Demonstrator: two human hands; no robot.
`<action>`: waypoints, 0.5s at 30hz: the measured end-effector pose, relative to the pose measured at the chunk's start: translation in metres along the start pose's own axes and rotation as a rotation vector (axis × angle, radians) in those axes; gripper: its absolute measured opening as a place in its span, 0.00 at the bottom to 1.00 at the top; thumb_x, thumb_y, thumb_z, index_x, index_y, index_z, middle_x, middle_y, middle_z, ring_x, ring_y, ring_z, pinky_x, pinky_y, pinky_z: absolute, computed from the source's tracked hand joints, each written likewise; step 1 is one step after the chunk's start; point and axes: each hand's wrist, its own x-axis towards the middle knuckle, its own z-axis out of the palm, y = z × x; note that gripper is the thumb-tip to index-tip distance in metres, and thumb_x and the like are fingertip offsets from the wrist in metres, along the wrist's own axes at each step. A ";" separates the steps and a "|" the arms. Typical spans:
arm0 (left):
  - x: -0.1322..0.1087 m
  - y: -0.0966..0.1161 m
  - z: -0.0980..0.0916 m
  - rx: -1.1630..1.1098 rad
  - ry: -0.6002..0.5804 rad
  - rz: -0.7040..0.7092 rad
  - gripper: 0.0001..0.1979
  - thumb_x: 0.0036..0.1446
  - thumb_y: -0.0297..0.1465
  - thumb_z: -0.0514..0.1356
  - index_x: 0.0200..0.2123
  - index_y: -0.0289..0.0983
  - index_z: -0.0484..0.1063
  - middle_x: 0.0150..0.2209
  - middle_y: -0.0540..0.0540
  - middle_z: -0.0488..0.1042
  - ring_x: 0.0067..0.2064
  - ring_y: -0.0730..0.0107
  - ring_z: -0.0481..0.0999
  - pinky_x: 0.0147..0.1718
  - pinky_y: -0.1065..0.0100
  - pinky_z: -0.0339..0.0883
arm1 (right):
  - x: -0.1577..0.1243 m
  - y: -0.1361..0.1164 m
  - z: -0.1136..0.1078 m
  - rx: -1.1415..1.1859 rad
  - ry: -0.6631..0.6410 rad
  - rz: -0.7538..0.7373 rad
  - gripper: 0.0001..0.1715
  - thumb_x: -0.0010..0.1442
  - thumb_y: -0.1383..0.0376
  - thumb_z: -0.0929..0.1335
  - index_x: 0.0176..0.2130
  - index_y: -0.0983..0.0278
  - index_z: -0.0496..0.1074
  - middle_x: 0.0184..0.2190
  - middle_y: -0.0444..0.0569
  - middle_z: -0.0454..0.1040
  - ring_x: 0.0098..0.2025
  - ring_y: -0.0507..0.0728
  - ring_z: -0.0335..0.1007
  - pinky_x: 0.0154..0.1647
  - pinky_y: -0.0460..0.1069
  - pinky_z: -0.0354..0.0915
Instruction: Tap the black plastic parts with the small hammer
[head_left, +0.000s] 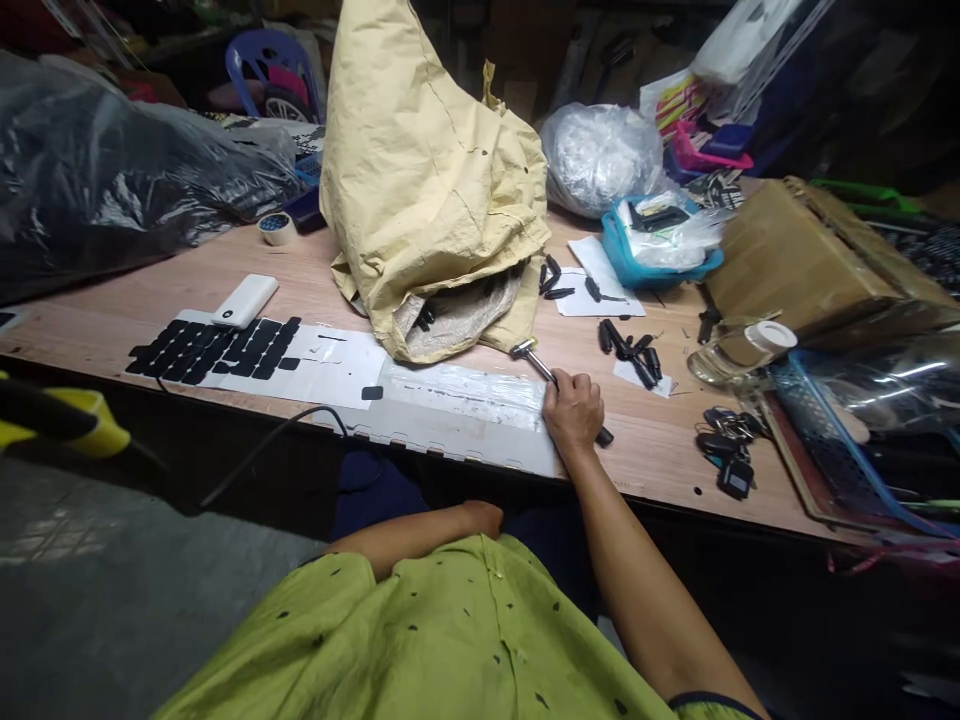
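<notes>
My right hand (pixel 574 412) is wrapped round the dark handle of a small hammer (pixel 534 360), whose metal head points to the back left on the table's front part. My left hand (pixel 484 518) is low in front of my body, below the table edge; its fingers are hidden. Left of the hammer lies a clear-taped strip (pixel 465 395) on a grey board. Rows of black pieces (pixel 217 348) rest on white sheets farther left, with a white power bank (pixel 246 301) at their back edge. A large tan sack (pixel 442 180) stands behind, its mouth open toward me.
Black parts (pixel 630 352) lie right of the hammer, near keys (pixel 727 450) and a lidded jar (pixel 739 352). Farther back are a blue basket (pixel 660 262) and a cardboard box (pixel 802 260). A black cable (pixel 277 435) hangs over the front edge; yellow-handled tool (pixel 67 415) at left.
</notes>
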 end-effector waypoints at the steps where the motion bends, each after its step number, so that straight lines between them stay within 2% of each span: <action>1: -0.008 0.003 -0.003 0.026 -0.038 0.003 0.12 0.52 0.25 0.65 0.41 0.36 0.81 0.45 0.33 0.82 0.53 0.44 0.80 0.49 0.54 0.73 | 0.000 0.001 0.001 -0.005 0.010 -0.006 0.16 0.66 0.65 0.64 0.49 0.60 0.77 0.38 0.53 0.66 0.41 0.60 0.57 0.37 0.51 0.49; 3: -0.030 0.007 -0.018 0.054 -0.171 0.143 0.09 0.53 0.27 0.65 0.38 0.37 0.82 0.45 0.36 0.83 0.52 0.46 0.80 0.50 0.56 0.72 | -0.001 0.003 0.002 -0.019 0.028 -0.015 0.16 0.65 0.65 0.64 0.49 0.60 0.77 0.38 0.53 0.66 0.40 0.60 0.57 0.37 0.51 0.50; 5: -0.054 0.008 -0.050 -0.004 -0.317 0.446 0.08 0.56 0.31 0.66 0.39 0.40 0.82 0.42 0.43 0.84 0.49 0.54 0.81 0.49 0.62 0.72 | -0.001 0.005 0.004 -0.032 0.044 -0.018 0.16 0.65 0.65 0.64 0.48 0.60 0.77 0.37 0.52 0.66 0.40 0.59 0.56 0.36 0.51 0.49; 6: -0.064 0.007 -0.072 -0.091 -0.329 0.572 0.09 0.58 0.33 0.65 0.42 0.41 0.82 0.42 0.46 0.84 0.47 0.59 0.82 0.48 0.65 0.72 | -0.001 0.006 0.005 -0.037 0.052 -0.018 0.16 0.65 0.65 0.64 0.48 0.60 0.77 0.37 0.52 0.66 0.39 0.59 0.56 0.36 0.51 0.49; 7: -0.071 0.006 -0.096 -0.203 -0.265 0.636 0.11 0.60 0.35 0.63 0.45 0.41 0.81 0.42 0.47 0.83 0.44 0.63 0.82 0.46 0.68 0.72 | -0.001 0.007 0.005 -0.041 0.060 -0.018 0.16 0.65 0.65 0.64 0.48 0.61 0.77 0.37 0.52 0.66 0.39 0.59 0.56 0.36 0.51 0.49; 8: -0.076 0.004 -0.122 -0.318 -0.117 0.633 0.13 0.63 0.35 0.62 0.48 0.40 0.80 0.41 0.47 0.83 0.42 0.66 0.81 0.45 0.69 0.72 | -0.001 0.008 0.006 -0.044 0.067 -0.020 0.15 0.65 0.65 0.64 0.47 0.61 0.77 0.36 0.52 0.66 0.39 0.59 0.56 0.36 0.51 0.49; 9: -0.077 0.002 -0.148 -0.405 0.093 0.570 0.15 0.65 0.36 0.59 0.51 0.39 0.78 0.41 0.46 0.83 0.40 0.67 0.81 0.43 0.69 0.73 | -0.001 0.009 0.006 -0.048 0.072 -0.023 0.15 0.64 0.65 0.64 0.47 0.60 0.77 0.36 0.51 0.65 0.38 0.59 0.55 0.36 0.50 0.48; 11: -0.071 -0.003 -0.196 -0.446 0.625 0.313 0.16 0.67 0.34 0.56 0.53 0.38 0.77 0.44 0.43 0.82 0.42 0.65 0.81 0.44 0.67 0.72 | -0.001 0.011 0.006 -0.060 0.077 -0.031 0.15 0.64 0.65 0.64 0.47 0.60 0.77 0.35 0.51 0.65 0.38 0.58 0.55 0.36 0.50 0.48; 12: -0.065 -0.006 -0.216 -0.420 0.847 0.142 0.16 0.67 0.32 0.55 0.53 0.37 0.77 0.46 0.40 0.81 0.46 0.63 0.81 0.47 0.65 0.72 | 0.000 0.012 0.005 -0.067 0.078 -0.036 0.15 0.64 0.65 0.65 0.47 0.60 0.77 0.35 0.51 0.65 0.38 0.58 0.55 0.36 0.50 0.49; 13: -0.059 -0.010 -0.233 -0.391 1.008 -0.027 0.16 0.67 0.31 0.55 0.52 0.36 0.77 0.48 0.38 0.81 0.49 0.59 0.80 0.49 0.63 0.71 | 0.000 0.013 0.005 -0.074 0.077 -0.040 0.15 0.63 0.65 0.65 0.47 0.60 0.77 0.35 0.50 0.65 0.38 0.58 0.55 0.36 0.50 0.49; 14: -0.052 -0.013 -0.245 -0.360 1.116 -0.176 0.16 0.67 0.31 0.55 0.51 0.35 0.77 0.50 0.36 0.80 0.52 0.56 0.79 0.51 0.61 0.70 | 0.000 0.014 0.004 -0.080 0.075 -0.044 0.14 0.63 0.65 0.65 0.47 0.60 0.78 0.35 0.50 0.65 0.38 0.58 0.55 0.36 0.50 0.50; 15: -0.046 -0.016 -0.255 -0.337 1.166 -0.294 0.15 0.67 0.32 0.55 0.51 0.34 0.77 0.51 0.34 0.79 0.53 0.53 0.78 0.52 0.59 0.69 | 0.000 0.015 0.004 -0.083 0.073 -0.047 0.14 0.63 0.66 0.66 0.47 0.60 0.78 0.35 0.50 0.65 0.38 0.58 0.56 0.36 0.50 0.50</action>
